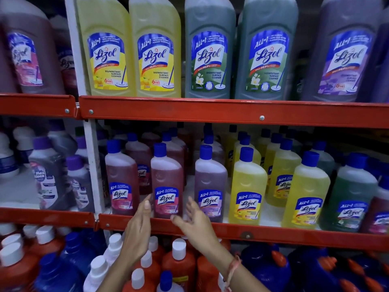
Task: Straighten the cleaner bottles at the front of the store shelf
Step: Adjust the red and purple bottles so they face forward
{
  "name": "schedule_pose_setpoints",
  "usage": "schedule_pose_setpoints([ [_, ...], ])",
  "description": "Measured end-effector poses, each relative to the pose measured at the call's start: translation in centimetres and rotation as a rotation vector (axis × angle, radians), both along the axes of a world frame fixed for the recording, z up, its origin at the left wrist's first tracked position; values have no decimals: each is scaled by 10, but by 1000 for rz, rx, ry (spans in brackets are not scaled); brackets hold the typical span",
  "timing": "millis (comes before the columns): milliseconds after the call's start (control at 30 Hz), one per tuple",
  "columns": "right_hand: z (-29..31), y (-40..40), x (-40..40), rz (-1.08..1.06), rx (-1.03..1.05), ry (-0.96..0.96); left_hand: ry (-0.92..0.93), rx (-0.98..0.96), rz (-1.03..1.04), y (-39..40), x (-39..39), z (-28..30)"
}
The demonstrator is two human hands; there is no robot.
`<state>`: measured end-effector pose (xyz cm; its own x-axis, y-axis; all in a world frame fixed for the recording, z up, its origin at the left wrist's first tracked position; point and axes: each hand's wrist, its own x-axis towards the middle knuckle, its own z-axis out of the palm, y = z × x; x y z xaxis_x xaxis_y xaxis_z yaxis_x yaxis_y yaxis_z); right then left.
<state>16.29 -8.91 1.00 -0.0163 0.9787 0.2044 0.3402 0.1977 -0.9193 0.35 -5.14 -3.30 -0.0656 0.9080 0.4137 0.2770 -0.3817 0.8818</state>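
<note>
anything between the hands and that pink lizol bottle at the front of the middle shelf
Nothing visible. The left hand and right hand are open on either side of the pink bottle, in front of the red shelf edge, with no object between them and it.

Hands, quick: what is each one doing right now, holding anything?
Left hand: open, fingers beside the pink bottle, holding nothing.
Right hand: open, palm toward the same bottle, holding nothing.

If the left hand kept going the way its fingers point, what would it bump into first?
Probably the middle pink bottle: the left hand points up at its left side, fingertips close to the label, though depth is hard to judge.
</note>
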Motion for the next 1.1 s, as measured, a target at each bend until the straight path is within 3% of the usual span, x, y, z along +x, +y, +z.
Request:
schedule_pose_setpoints([
  [133, -3, 8, -13, 4, 26, -117, -2, -29, -49, -9, 1, 3],
  [667, -13, 14, -2, 1, 51, -106, -138, -134, -41, -9, 5, 7],
  [1100, -12, 12, 0, 79, 47, -119, -78, -78, 34, -7, 1, 8],
])
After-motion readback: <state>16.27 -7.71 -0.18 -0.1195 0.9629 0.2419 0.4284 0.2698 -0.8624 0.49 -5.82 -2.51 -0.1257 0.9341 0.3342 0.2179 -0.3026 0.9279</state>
